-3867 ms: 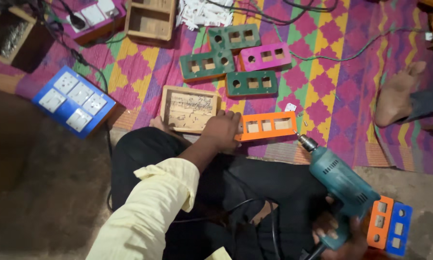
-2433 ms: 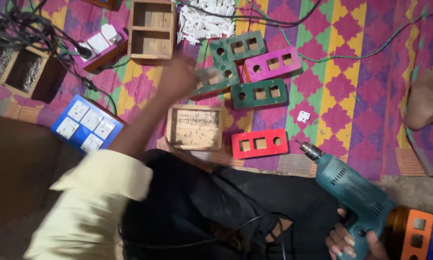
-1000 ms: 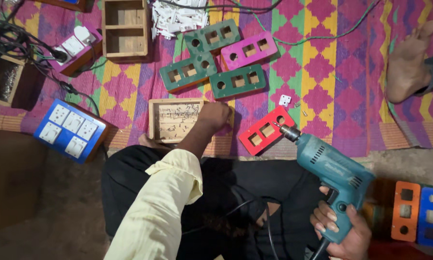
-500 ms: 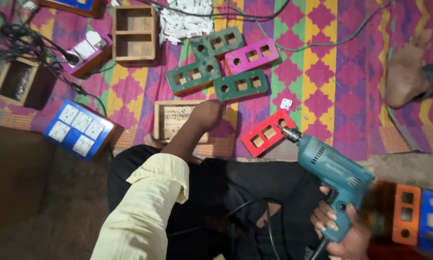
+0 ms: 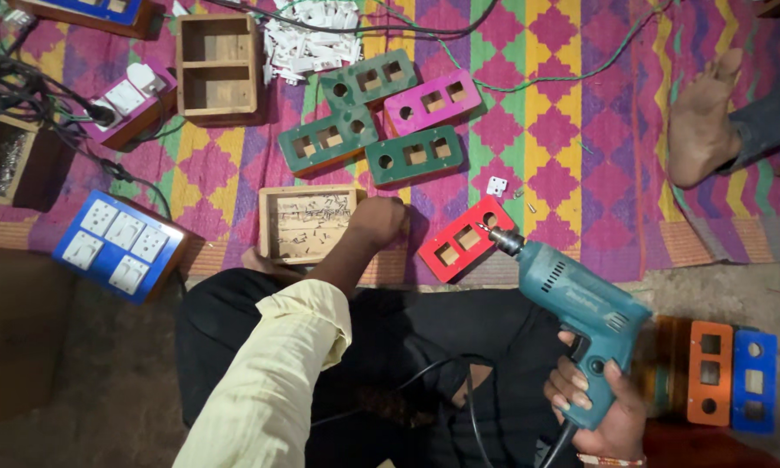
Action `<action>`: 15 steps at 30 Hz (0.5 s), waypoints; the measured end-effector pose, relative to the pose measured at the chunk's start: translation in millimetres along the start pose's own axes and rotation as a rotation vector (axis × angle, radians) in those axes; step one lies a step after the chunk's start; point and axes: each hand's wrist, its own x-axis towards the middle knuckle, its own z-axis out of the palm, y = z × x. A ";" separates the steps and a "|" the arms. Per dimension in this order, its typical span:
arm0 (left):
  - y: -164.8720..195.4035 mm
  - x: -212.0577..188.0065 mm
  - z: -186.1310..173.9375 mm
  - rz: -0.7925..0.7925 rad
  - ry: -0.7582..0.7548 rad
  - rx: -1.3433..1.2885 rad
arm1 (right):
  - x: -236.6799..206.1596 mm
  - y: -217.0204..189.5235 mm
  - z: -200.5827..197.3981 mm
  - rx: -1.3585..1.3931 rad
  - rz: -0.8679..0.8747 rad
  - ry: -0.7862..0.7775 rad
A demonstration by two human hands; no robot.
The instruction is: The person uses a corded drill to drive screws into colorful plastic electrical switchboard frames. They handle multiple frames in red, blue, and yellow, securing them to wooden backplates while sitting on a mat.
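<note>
The right hand (image 5: 600, 400) is closed around the grip of a teal electric drill (image 5: 572, 299), fingers wrapped on the handle at about 5 o'clock of the view. The drill body points up toward 11 o'clock, and its tip lies over the edge of a red plate (image 5: 461, 243) with rectangular cut-outs; I cannot tell if the tip touches it. The drill's cable leaves the frame at the bottom edge.

The left hand (image 5: 377, 221) rests at the right rim of a shallow wooden box (image 5: 307, 224), near the centre. Its fingers are curled under and mostly hidden, so I cannot tell whether they pinch something or are only pressed together. Inside the box lie many small dark pieces, too small to identify. The pale yellow sleeve (image 5: 268, 390) covers the forearm.

At 12 o'clock, on the patterned mat (image 5: 580, 130), lie three green plates (image 5: 414, 156) and a pink plate (image 5: 431, 101). At 9 o'clock stands a blue switch board (image 5: 119, 245). At 4 o'clock an orange plate (image 5: 709, 373) and a blue plate (image 5: 754, 381) lie side by side, partly dim. At 2 o'clock another person's bare foot (image 5: 702, 121) rests on the mat, the leg cut off by the frame. At 11 o'clock an empty wooden box (image 5: 216, 65) stands beside a heap of white parts (image 5: 312, 39), hard to make out.
</note>
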 end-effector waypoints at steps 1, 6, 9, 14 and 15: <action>0.9 2.6 2.2 -0.004 0.025 0.026 | -0.7 -1.4 0.4 0.000 -0.002 0.005; 3.3 3.0 3.1 0.028 0.066 0.071 | -1.6 -1.6 2.4 -0.010 -0.029 0.026; -1.2 -4.8 -8.9 0.022 0.072 -0.087 | -2.5 -1.0 3.7 0.012 -0.008 0.003; -44.4 -31.6 -52.0 -0.185 0.090 0.078 | -3.2 0.2 10.6 -0.120 -0.077 0.077; -54.9 -39.1 -58.3 -0.277 0.018 0.077 | -3.3 0.5 13.8 -0.128 -0.082 0.084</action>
